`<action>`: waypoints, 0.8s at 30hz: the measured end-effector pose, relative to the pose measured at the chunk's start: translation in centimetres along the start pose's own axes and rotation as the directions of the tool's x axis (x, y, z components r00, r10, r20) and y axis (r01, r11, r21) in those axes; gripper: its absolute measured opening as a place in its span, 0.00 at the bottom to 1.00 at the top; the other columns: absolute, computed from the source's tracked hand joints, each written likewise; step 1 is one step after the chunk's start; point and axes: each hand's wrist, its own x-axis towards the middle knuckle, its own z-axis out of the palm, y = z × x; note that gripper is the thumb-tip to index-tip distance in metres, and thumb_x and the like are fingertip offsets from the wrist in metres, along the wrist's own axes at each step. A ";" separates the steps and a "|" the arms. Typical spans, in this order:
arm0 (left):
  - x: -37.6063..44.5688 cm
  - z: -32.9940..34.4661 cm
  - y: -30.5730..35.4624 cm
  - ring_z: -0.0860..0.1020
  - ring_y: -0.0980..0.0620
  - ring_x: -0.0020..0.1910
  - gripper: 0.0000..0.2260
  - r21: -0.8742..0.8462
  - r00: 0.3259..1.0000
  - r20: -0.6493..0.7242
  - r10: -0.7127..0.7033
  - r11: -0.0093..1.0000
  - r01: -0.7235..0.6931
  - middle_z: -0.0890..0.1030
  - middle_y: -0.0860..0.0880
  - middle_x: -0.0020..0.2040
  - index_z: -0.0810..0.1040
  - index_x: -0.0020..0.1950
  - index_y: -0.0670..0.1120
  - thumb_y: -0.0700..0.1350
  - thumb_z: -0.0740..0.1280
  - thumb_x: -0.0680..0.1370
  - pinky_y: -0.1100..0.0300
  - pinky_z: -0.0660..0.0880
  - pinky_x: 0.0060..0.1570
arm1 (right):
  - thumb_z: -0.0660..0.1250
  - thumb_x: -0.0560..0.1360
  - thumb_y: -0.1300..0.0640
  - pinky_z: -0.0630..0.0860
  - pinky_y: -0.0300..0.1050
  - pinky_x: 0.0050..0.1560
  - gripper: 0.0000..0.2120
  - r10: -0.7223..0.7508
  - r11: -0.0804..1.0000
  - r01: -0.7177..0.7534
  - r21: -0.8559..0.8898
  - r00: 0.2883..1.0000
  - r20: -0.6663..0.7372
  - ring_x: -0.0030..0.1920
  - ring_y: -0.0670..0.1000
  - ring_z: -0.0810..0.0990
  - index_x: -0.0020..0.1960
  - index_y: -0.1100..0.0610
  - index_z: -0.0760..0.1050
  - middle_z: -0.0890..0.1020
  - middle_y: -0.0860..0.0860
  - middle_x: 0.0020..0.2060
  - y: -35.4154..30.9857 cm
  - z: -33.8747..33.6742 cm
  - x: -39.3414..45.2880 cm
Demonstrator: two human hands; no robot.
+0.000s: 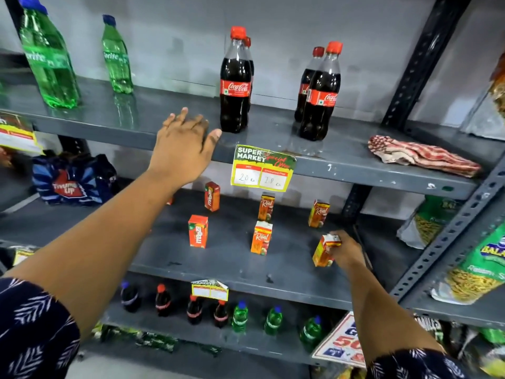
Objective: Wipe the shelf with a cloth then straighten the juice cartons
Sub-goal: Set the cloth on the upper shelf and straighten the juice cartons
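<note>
On the left, the left hand (185,143) rests flat and spread on the front edge of the upper shelf (355,165), holding nothing. Below, on the middle shelf (232,263), five juice cartons (198,231) stand apart in loose rows. At the right, the right hand (345,251) grips a tilted sixth carton (323,253). The cloth (420,155) lies set down far right, so wiping looks finished, though the blur hides any dust; straightening is under way.
</note>
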 end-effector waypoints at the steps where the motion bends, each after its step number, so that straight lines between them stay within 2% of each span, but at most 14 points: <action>1: 0.0 0.1 0.0 0.61 0.40 0.72 0.29 -0.007 1.000 -0.004 -0.003 1.000 0.003 0.73 0.40 0.67 0.73 0.65 0.39 0.58 0.45 0.80 0.47 0.52 0.71 | 0.64 0.72 0.60 0.79 0.50 0.46 0.12 0.001 1.000 -0.001 -0.023 1.000 -0.008 0.45 0.56 0.80 0.54 0.48 0.75 0.82 0.55 0.48 -0.1 -0.1 -0.1; 4: 0.0 0.3 -0.2 0.61 0.40 0.72 0.29 -0.020 1.000 -0.026 -0.009 1.000 0.009 0.73 0.40 0.67 0.73 0.65 0.40 0.58 0.46 0.80 0.48 0.52 0.71 | 0.63 0.74 0.63 0.70 0.41 0.30 0.13 0.008 0.998 -0.010 -0.061 0.999 -0.033 0.40 0.55 0.76 0.55 0.51 0.73 0.80 0.57 0.48 -0.4 -0.2 -0.1; 7: 0.1 0.3 -0.2 0.61 0.41 0.73 0.29 -0.018 1.000 -0.020 -0.004 1.000 0.004 0.73 0.40 0.67 0.73 0.65 0.40 0.58 0.45 0.80 0.48 0.52 0.71 | 0.62 0.75 0.63 0.65 0.38 0.26 0.12 0.017 0.998 -0.020 -0.067 0.999 -0.044 0.39 0.54 0.76 0.56 0.51 0.72 0.79 0.57 0.48 -0.2 0.1 0.2; 10: 0.0 0.2 -0.2 0.60 0.41 0.73 0.30 -0.008 1.000 -0.012 -0.001 1.000 0.001 0.73 0.41 0.68 0.73 0.66 0.40 0.59 0.45 0.80 0.48 0.52 0.71 | 0.63 0.74 0.63 0.68 0.38 0.29 0.14 0.013 0.998 -0.015 -0.061 0.999 -0.042 0.40 0.55 0.77 0.57 0.50 0.71 0.80 0.58 0.49 0.1 0.2 0.2; 12: 0.0 0.0 -0.2 0.60 0.41 0.73 0.30 0.001 1.000 0.001 -0.003 1.000 0.003 0.73 0.41 0.68 0.72 0.66 0.40 0.59 0.44 0.80 0.48 0.52 0.71 | 0.64 0.73 0.63 0.73 0.42 0.35 0.19 0.009 0.997 -0.013 -0.081 0.999 -0.050 0.44 0.57 0.78 0.61 0.50 0.69 0.79 0.59 0.53 0.1 0.1 -0.1; 14: 0.1 -0.3 -0.1 0.59 0.41 0.73 0.30 0.005 0.999 0.034 -0.008 1.000 0.008 0.72 0.41 0.69 0.72 0.67 0.40 0.59 0.44 0.80 0.48 0.51 0.71 | 0.64 0.72 0.65 0.73 0.47 0.40 0.25 -0.006 0.992 -0.007 -0.128 0.995 -0.100 0.49 0.61 0.78 0.67 0.50 0.65 0.74 0.61 0.59 -0.5 -0.1 -0.7; 16: 0.1 -0.7 -0.1 0.57 0.42 0.74 0.30 0.006 0.997 0.082 -0.014 1.000 0.014 0.70 0.41 0.71 0.69 0.69 0.40 0.59 0.45 0.81 0.48 0.50 0.71 | 0.62 0.73 0.67 0.73 0.50 0.41 0.25 -0.018 0.989 -0.012 -0.149 0.981 -0.195 0.51 0.66 0.77 0.68 0.54 0.63 0.68 0.63 0.63 -1.7 -0.1 -1.7; 20: 0.0 -1.5 -0.7 0.52 0.45 0.76 0.32 -0.048 0.985 0.170 0.015 0.999 -0.007 0.62 0.42 0.75 0.61 0.74 0.40 0.62 0.44 0.80 0.50 0.47 0.73 | 0.69 0.72 0.60 0.74 0.59 0.50 0.20 -0.185 0.976 0.135 -0.173 0.930 -0.318 0.54 0.69 0.74 0.61 0.63 0.68 0.70 0.66 0.58 -5.7 0.8 -4.1; 24: -0.1 -3.2 -4.7 0.53 0.45 0.75 0.37 -0.093 0.994 0.108 -0.015 0.995 0.025 0.63 0.41 0.74 0.61 0.73 0.41 0.66 0.41 0.77 0.47 0.49 0.73 | 0.70 0.72 0.57 0.72 0.57 0.55 0.22 -0.351 0.926 0.292 -0.240 0.898 -0.265 0.57 0.67 0.72 0.61 0.65 0.69 0.72 0.66 0.58 -9.9 2.8 -6.4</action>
